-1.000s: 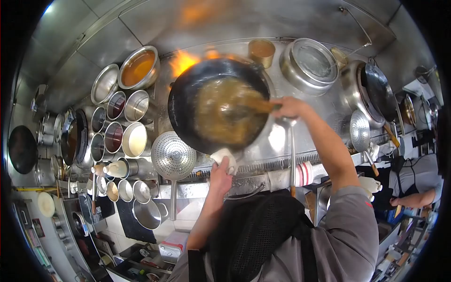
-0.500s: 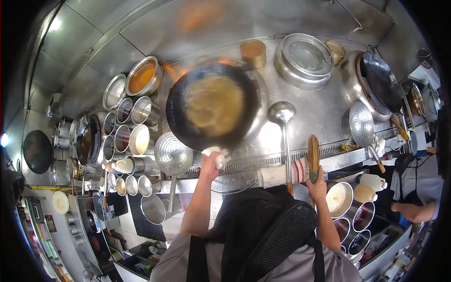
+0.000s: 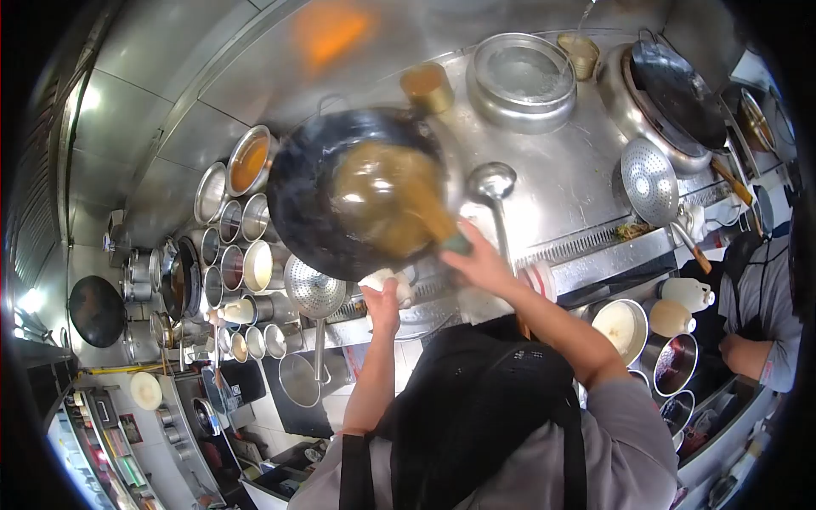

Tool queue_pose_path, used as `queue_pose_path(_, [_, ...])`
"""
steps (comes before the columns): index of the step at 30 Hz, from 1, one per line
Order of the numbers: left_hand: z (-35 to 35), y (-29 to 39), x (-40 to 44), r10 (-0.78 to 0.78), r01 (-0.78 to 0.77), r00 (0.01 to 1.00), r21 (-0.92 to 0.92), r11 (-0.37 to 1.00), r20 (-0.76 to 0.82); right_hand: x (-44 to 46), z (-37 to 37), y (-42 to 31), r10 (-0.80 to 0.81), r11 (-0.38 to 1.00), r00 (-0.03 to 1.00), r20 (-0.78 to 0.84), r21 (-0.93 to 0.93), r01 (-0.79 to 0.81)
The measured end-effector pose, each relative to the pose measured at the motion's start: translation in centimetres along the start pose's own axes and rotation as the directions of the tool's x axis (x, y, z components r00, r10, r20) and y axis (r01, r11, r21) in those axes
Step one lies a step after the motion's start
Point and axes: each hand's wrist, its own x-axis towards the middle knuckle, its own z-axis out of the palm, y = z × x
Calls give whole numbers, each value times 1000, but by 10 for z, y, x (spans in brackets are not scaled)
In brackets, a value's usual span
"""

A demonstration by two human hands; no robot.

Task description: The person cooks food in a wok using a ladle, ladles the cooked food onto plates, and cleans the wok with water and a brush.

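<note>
A large dark wok [image 3: 302,183] sits at the stove with cloudy brownish water [image 3: 374,191] swirling in it. My left hand [image 3: 382,304] is closed round a white cloth [image 3: 389,286] at the wok's near edge; the handle under the cloth is hidden. In my right hand [image 3: 481,262] is a bamboo wok brush [image 3: 433,217] with a green binding, its bristles down in the water and blurred by motion. Close to the right hand lies a steel ladle [image 3: 491,183] on the counter. A perforated strainer [image 3: 314,286] rests just left of my left hand.
Steel bowls and several seasoning pots [image 3: 257,265] crowd the left side. A lidded steel pot [image 3: 520,81] and an orange-brown tin [image 3: 427,87] stand behind. To the right are another strainer [image 3: 648,183] and a dark wok [image 3: 680,98]. A co-worker's arm [image 3: 744,355] shows at far right.
My right hand has swung left and forward, bringing the brush from the counter's front edge into the wok. My left hand keeps its hold on the cloth. The camera view has shifted.
</note>
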Motion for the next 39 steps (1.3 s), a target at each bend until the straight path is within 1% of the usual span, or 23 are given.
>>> queue_pose_path(2, [12,-2,-4,170,-156,983,178,972,-69,25,24,-18,150,957,980,131,228,-177])
queue_pose_path(4, [27,20,-16,177,-147,981,282,948,-84,59,54,-13,99,886,985,144,437,-153])
queue_pose_path(7, [44,34,-25,242,-172,964,438,882,-108,81,60,-45,170,881,959,226,402,-250])
queue_pose_path(9, [54,43,-31,262,-151,955,535,831,-137,93,60,-51,158,844,955,250,469,-262])
queue_pose_path(10, [51,34,-29,250,-153,961,522,839,-120,95,58,-52,153,823,954,259,501,-268])
queue_pose_path(13, [50,32,-27,425,-305,905,662,685,-23,89,43,-61,128,799,959,253,546,-251])
queue_pose_path(16, [46,42,-25,467,-400,878,690,603,102,87,17,-64,69,731,949,308,632,-258])
queue_pose_path(19, [27,13,-18,551,-475,797,819,322,246,74,-6,-80,46,709,934,354,647,-280])
queue_pose_path(21, [21,3,-17,515,-462,825,803,377,232,66,-13,-86,38,722,931,363,634,-277])
queue_pose_path(22, [19,6,-15,512,-476,825,784,400,240,66,-12,-82,18,743,924,383,613,-269])
queue_pose_path(24, [16,12,-10,494,-475,838,756,450,233,55,7,-78,-59,901,939,339,423,-97])
queue_pose_path(25, [14,17,-5,479,-461,850,747,478,218,48,18,-74,-102,950,941,323,312,-5])
queue_pose_path(26, [12,22,0,464,-447,862,737,507,203,52,33,-42,-201,975,929,310,158,158])
queue_pose_path(27, [7,26,6,432,-420,883,715,559,181,60,50,7,-629,761,749,208,-33,648])
queue_pose_path(28, [2,30,13,398,-391,903,689,610,160,56,42,33,-517,732,786,339,-300,612])
queue_pose_path(29, [-4,34,18,360,-356,923,661,660,137,48,25,49,-368,624,824,430,-543,562])
queue_pose_path(30, [-8,41,20,320,-313,943,588,746,95,49,8,40,-136,590,916,378,-712,381])
queue_pose_path(31, [-13,39,25,295,-283,953,546,789,68,58,-12,23,92,492,957,274,-848,196])
queue_pose_path(33, [-22,33,34,242,-223,970,452,864,15,89,-51,9,91,391,992,81,-920,39])
queue_pose_path(35, [-27,19,44,150,-138,989,350,926,-7,107,-57,-4,-200,426,976,-90,-905,4])
queue_pose_path(37, [-36,-7,60,56,-53,998,229,972,-7,100,-43,-5,-418,561,887,-195,-824,83])
queue_pose_path(38, [-42,-18,63,-15,11,999,131,991,31,94,-33,-4,-511,613,822,-251,-777,143])
queue_pose_path(39, [-47,-26,67,-79,77,994,32,997,74,78,-16,-8,-440,690,843,-311,-717,95])
